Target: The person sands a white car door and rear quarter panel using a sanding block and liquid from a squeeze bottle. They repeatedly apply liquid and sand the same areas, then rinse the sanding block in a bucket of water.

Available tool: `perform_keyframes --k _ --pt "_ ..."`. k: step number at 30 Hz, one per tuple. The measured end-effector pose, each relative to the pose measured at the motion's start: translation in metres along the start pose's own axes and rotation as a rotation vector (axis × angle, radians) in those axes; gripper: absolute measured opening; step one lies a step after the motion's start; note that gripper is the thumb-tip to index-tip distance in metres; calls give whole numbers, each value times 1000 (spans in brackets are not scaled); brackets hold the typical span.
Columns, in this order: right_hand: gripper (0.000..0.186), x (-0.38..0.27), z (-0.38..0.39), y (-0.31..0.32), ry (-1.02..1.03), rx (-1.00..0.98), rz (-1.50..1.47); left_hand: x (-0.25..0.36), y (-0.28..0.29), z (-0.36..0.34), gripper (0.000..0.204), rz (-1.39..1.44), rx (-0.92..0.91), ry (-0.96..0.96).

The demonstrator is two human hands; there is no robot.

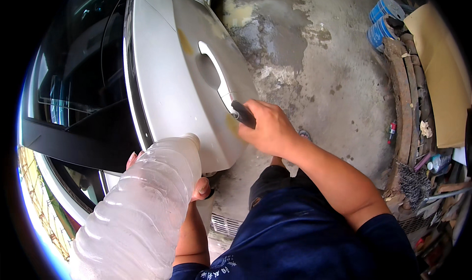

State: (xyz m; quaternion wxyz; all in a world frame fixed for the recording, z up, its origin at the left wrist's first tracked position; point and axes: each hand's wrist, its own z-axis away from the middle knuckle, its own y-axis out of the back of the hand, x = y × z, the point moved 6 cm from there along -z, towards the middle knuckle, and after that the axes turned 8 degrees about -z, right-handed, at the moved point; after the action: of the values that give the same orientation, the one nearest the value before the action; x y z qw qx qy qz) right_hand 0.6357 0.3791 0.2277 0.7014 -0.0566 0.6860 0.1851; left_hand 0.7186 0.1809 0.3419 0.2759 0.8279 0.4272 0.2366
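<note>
A white car door (164,78) with yellowish patches stands at the left, its white pull handle (214,66) reaching toward me. My right hand (269,126) is closed around a black car key (244,115), whose tip meets the near end of the handle; whether it sits in a lock there cannot be made out. My left hand (200,189) grips a large, translucent ribbed plastic bottle (142,201), tilted with its neck toward the door. The bottle hides most of that hand; only the thumb and some fingertips show.
Dark car windows (88,58) fill the far left. Along the right lie wooden boards (404,93), blue cans (378,32), a brown sheet (435,73), a shaggy grey mop head (414,184) and a small red tube (392,131). Stained concrete floor (339,68) runs between; a floor grate (225,226) lies near my legs.
</note>
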Motion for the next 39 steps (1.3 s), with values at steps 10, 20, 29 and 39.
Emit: perform_keyframes --k 10,20,29,39 --pt "23 -21 -2 -20 -45 -40 199 -6 11 8 65 -102 -18 25" --pt "20 -22 -10 -26 -62 25 255 -7 7 14 65 -39 -46 11" --pt "19 -20 -11 -23 -33 4 245 -12 9 16 66 23 -53 18" --pt "20 -5 1 -20 -16 28 173 31 -2 -31 67 -80 -213 3"
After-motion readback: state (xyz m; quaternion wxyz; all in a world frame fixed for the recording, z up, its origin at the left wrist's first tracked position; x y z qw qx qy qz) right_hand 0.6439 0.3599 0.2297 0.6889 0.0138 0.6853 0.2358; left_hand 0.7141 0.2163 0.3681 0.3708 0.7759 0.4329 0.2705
